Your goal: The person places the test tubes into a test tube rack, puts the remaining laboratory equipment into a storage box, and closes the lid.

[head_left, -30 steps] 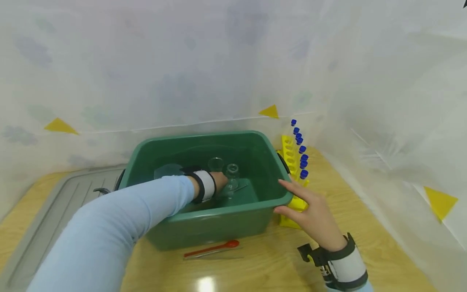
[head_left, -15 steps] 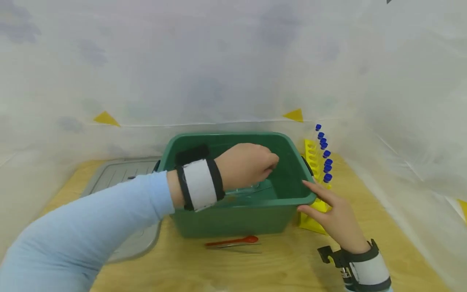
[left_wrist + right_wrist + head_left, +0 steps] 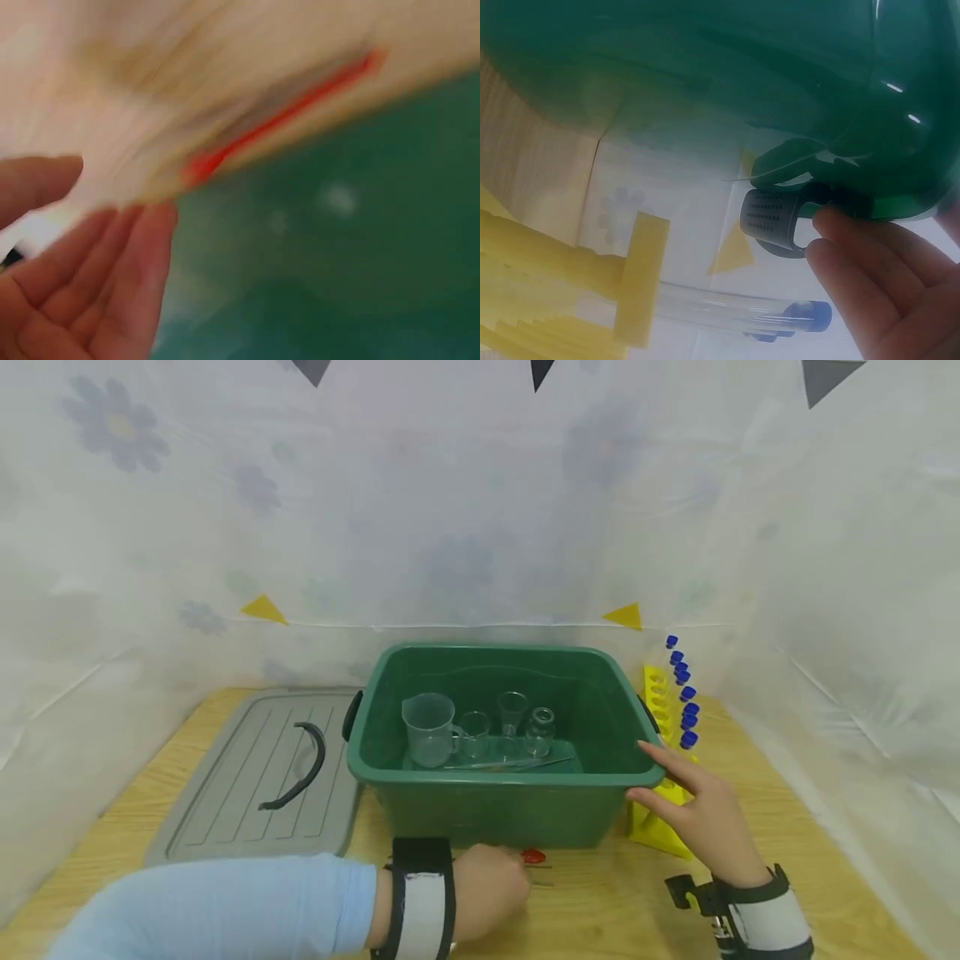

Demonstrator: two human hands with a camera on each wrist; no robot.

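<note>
My left hand (image 3: 489,892) is over the wooden table just in front of the green bin (image 3: 491,810). In the left wrist view its fingers are extended, the thumb is apart, and nothing lies between them. Close to its fingertips lies a red spoon (image 3: 285,116), with thin slender pieces beside it, too blurred to identify. From the head view the hand hides most of the spoon. My right hand (image 3: 705,814) grips the bin's front right corner, thumb below the rim and fingers on it; the right wrist view shows its fingertips near the bin's black handle (image 3: 772,217).
Inside the bin stand a measuring jug (image 3: 430,731), a beaker (image 3: 475,735), a flared glass (image 3: 512,706) and a small glass bottle (image 3: 540,732); thin rods lie in front. At right is a yellow rack (image 3: 656,835) of blue-capped tubes. A grey lid (image 3: 255,793) lies left.
My left hand has come up out of the bin and down to the table in front of it, beside the spoon. The right hand has stayed at the bin's corner.
</note>
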